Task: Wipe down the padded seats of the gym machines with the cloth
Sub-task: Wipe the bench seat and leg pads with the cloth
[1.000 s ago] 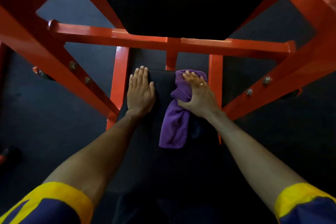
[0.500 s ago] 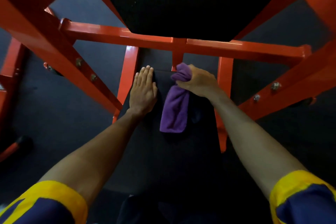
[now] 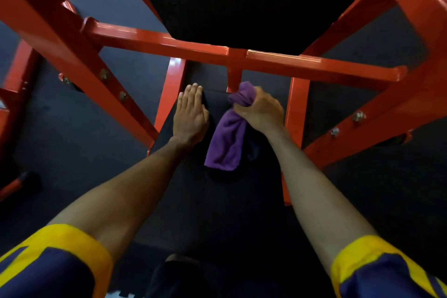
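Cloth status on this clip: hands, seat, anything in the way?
Left hand flat on the black seat pad. Right hand grips the purple cloth at the pad's far edge. Orange frame post just beyond the cloth.

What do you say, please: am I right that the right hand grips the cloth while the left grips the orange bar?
Not quite: the head view shows the left hand lying flat on the seat, not gripping the bar. The right hand does grip the cloth.
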Action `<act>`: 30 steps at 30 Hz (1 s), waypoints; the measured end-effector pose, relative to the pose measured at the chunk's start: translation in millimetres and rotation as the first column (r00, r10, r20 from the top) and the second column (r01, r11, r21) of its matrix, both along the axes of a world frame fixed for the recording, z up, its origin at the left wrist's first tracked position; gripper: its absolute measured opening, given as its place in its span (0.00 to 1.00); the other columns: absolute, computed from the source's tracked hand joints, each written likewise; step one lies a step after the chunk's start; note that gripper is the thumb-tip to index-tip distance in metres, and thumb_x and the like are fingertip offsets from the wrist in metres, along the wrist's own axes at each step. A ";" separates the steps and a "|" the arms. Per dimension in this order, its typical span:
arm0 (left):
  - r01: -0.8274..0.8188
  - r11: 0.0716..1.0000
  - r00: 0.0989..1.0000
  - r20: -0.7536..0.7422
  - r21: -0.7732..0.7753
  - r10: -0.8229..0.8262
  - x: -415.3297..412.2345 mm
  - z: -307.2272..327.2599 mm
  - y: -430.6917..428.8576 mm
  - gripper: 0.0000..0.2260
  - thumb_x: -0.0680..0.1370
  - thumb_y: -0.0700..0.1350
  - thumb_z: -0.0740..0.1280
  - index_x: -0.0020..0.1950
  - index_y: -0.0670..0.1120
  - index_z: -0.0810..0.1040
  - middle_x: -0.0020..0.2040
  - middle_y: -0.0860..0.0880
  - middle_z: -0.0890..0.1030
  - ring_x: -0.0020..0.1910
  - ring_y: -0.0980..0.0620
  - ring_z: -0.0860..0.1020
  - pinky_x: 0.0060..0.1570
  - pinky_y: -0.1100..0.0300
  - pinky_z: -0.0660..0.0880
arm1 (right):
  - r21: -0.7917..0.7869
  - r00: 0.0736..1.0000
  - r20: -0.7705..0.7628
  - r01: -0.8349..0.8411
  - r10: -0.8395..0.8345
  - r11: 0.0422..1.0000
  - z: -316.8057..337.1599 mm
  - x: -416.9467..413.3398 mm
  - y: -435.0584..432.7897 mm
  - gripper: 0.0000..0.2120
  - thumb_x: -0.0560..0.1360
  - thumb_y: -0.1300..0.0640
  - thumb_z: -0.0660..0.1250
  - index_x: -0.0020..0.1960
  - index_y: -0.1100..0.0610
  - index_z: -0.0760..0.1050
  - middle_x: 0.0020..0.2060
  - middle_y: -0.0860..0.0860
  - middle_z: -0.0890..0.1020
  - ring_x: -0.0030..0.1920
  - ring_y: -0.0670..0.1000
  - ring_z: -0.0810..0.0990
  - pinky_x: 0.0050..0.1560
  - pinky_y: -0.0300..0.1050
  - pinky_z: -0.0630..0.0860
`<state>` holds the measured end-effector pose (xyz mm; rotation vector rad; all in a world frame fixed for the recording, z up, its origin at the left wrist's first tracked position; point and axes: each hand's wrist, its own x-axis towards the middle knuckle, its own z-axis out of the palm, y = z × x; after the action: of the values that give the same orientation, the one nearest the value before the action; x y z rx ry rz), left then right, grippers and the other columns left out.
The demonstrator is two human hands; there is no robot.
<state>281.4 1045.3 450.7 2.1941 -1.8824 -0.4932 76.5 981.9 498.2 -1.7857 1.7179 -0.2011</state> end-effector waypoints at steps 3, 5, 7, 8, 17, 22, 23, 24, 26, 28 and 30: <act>-0.042 0.999 0.999 -0.002 -0.012 0.042 -4.4 0.6 -0.9 0.29 0.80 0.45 0.49 0.80 0.36 0.59 0.81 0.39 0.59 0.81 0.42 0.55 0.80 0.47 0.47 | 0.003 0.974 0.108 0.198 -0.197 0.980 0.9 -0.5 17.7 0.33 0.71 0.40 0.76 0.68 0.56 0.72 0.63 0.54 0.79 0.66 0.58 0.76 0.67 0.51 0.71; -0.044 0.999 0.999 0.003 0.000 0.044 -5.3 -0.7 1.5 0.29 0.80 0.45 0.49 0.80 0.37 0.58 0.81 0.39 0.58 0.81 0.42 0.53 0.81 0.47 0.46 | -0.016 0.967 0.106 0.234 -0.231 0.972 -1.2 6.5 30.7 0.37 0.70 0.41 0.76 0.72 0.58 0.69 0.68 0.56 0.76 0.71 0.58 0.71 0.74 0.54 0.66; -0.035 0.999 0.999 0.008 0.000 0.035 -5.0 -3.1 3.0 0.28 0.81 0.45 0.49 0.81 0.37 0.57 0.82 0.39 0.56 0.82 0.43 0.52 0.81 0.48 0.45 | -0.035 0.975 0.038 0.222 -0.221 0.974 -2.8 11.0 54.7 0.45 0.70 0.41 0.76 0.79 0.59 0.62 0.78 0.58 0.65 0.79 0.59 0.61 0.79 0.55 0.55; -0.034 0.999 0.999 0.012 -0.010 0.034 -5.5 -3.7 3.2 0.28 0.81 0.45 0.49 0.81 0.37 0.57 0.82 0.39 0.56 0.82 0.43 0.52 0.81 0.48 0.44 | -0.042 0.978 0.002 0.209 -0.209 0.977 -3.2 9.8 69.8 0.49 0.70 0.40 0.75 0.81 0.59 0.57 0.81 0.59 0.58 0.81 0.59 0.55 0.80 0.54 0.50; -0.019 0.999 1.000 -0.003 -0.048 0.018 -9.7 -2.9 9.6 0.25 0.85 0.45 0.51 0.82 0.39 0.56 0.82 0.40 0.55 0.82 0.44 0.51 0.81 0.48 0.44 | 0.306 0.777 0.102 0.570 -0.622 0.763 0.1 -6.9 45.7 0.39 0.73 0.35 0.71 0.77 0.54 0.66 0.70 0.55 0.76 0.70 0.58 0.75 0.69 0.52 0.70; 0.022 0.996 1.000 0.017 -0.088 -0.020 -14.6 -6.7 20.1 0.26 0.84 0.47 0.50 0.81 0.39 0.58 0.82 0.40 0.57 0.82 0.44 0.53 0.81 0.47 0.46 | 0.083 0.852 0.070 0.513 -0.519 0.854 -2.0 15.1 49.5 0.42 0.72 0.37 0.73 0.78 0.55 0.63 0.73 0.56 0.73 0.72 0.58 0.72 0.72 0.57 0.69; 0.032 0.995 0.999 0.021 -0.092 -0.030 -15.8 -6.9 22.2 0.26 0.84 0.47 0.51 0.81 0.39 0.58 0.82 0.40 0.57 0.82 0.44 0.53 0.81 0.47 0.46 | 0.019 0.883 0.053 0.466 -0.466 0.885 -1.3 17.1 66.4 0.45 0.71 0.38 0.74 0.79 0.57 0.60 0.76 0.57 0.69 0.75 0.59 0.69 0.74 0.57 0.66; 0.042 0.994 0.999 0.024 -0.098 -0.040 -18.0 -6.5 24.5 0.26 0.84 0.46 0.51 0.81 0.39 0.58 0.82 0.40 0.57 0.82 0.44 0.53 0.81 0.47 0.46 | -0.016 0.905 0.034 0.425 -0.424 0.905 -1.0 15.5 84.8 0.47 0.72 0.39 0.74 0.81 0.58 0.58 0.78 0.59 0.65 0.77 0.59 0.65 0.77 0.56 0.63; 0.054 0.994 0.998 0.020 -0.099 -0.052 -23.6 -5.4 29.3 0.25 0.84 0.46 0.51 0.81 0.39 0.58 0.82 0.40 0.57 0.82 0.44 0.53 0.81 0.47 0.45 | -0.027 0.934 0.005 0.358 -0.358 0.934 -1.0 1.5 118.8 0.49 0.72 0.39 0.74 0.82 0.59 0.54 0.80 0.59 0.60 0.80 0.58 0.60 0.79 0.54 0.59; 0.058 0.994 0.998 0.016 -0.097 -0.057 -32.2 -3.8 35.0 0.25 0.85 0.46 0.52 0.81 0.40 0.58 0.82 0.41 0.57 0.82 0.44 0.53 0.81 0.48 0.45 | 0.021 0.928 0.032 0.370 -0.371 0.929 -1.6 -18.9 136.0 0.49 0.72 0.39 0.74 0.82 0.58 0.55 0.79 0.57 0.63 0.78 0.57 0.63 0.76 0.51 0.61; 0.052 0.994 0.998 0.027 -0.097 -0.049 -35.3 -4.1 40.5 0.25 0.84 0.47 0.52 0.81 0.39 0.58 0.82 0.41 0.58 0.81 0.44 0.54 0.81 0.47 0.46 | 0.138 0.883 0.093 0.446 -0.460 0.884 -1.7 -25.5 126.0 0.45 0.72 0.38 0.74 0.80 0.55 0.60 0.75 0.55 0.71 0.74 0.56 0.70 0.71 0.49 0.68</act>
<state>246.1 1085.9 446.5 2.1041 -1.9355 -0.3762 50.9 1107.9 496.5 -1.2382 1.9918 -0.3957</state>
